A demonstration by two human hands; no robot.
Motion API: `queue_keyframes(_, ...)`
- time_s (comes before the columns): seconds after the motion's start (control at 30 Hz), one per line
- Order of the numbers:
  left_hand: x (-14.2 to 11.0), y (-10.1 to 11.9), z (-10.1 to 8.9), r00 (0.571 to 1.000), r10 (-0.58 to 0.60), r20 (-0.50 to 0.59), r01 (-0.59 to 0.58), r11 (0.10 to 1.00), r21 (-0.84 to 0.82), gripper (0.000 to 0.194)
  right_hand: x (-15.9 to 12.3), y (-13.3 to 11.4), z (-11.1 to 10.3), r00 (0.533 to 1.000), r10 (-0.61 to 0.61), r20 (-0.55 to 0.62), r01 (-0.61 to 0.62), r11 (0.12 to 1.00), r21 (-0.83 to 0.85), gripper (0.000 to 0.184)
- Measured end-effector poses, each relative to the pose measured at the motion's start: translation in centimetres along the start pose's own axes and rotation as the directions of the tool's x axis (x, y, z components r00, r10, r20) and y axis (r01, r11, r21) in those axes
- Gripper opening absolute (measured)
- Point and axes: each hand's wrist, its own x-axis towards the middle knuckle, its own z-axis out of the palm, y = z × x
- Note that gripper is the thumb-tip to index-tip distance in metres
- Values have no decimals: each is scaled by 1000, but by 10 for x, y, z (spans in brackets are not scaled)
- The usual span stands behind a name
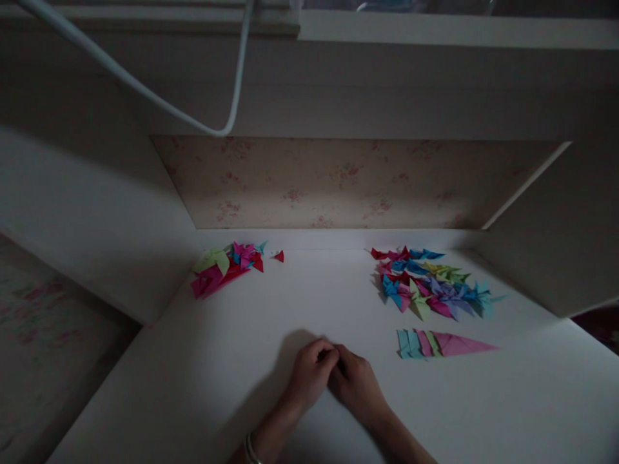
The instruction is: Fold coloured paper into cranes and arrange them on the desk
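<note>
From my end of the feed I see both hands together at the lower middle of the frame, above the tabletop (309, 293). The left hand (311, 372) has its fingers curled inward, thumb toward the other hand, and a bracelet (250, 449) circles that wrist at the bottom edge. The right hand (356, 381) is bent inward the same way, its fingertips meeting those of the left. The light is dim and the knuckles cover the space between them, so I can't tell whether either hand grips anything.

Nearest to the right hand, at the right of the frame, I have a row of overlapping folded papers (464, 345) lying flat: teal, pink and green bands at its left end, a long pink point reaching right. Above it in the frame sits a large group of folded paper figures (430, 287) in blue, red, yellow, green, lilac and pink, crowded against one another. Left of centre I see a smaller paper cluster (225, 267), mostly magenta, red and pale green, with a little red piece (279, 256) just beside it. A floral panel (338, 183) stands behind, and a white cable (220, 132) loops down at upper left.
</note>
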Motion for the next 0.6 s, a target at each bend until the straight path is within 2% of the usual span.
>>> queue_keyframes(0.1, 7, 2, -7, 993, -122, 0, 121, 985, -120, 19, -2, -4, -1, 998, -59, 18, 59, 998, -17, 18)
queue_keyframes(0.17, 20, 5, -16, 992, -122, -35, 117, 986, -116, 21, -3, -6, -2, 994, -110, 27, 111, 993, -46, 19)
queue_keyframes(0.27, 53, 13, -39, 991, -42, -123, 60, 988, 139, 24, -3, -6, -1, 992, -125, 17, 126, 987, -104, 18)
queue_keyframes(0.3, 68, 17, -49, 987, -7, -161, 56, 952, 302, 25, -3, -6, -1, 992, -126, 12, 126, 985, -114, 18)
queue_keyframes(0.33, 84, 21, -58, 980, 40, -194, 59, 876, 480, 26, -3, -5, -1, 991, -131, 9, 131, 985, -117, 18)
queue_keyframes(0.47, 149, 33, -95, 957, 94, -276, 108, 766, 634, 16, -3, -4, -2, 988, -151, 8, 151, 981, -119, 16)
queue_keyframes(0.6, 192, 39, -115, 922, 124, -367, 202, 655, 728, 31, -4, -3, -1, 989, -150, -1, 149, 982, -119, 16)
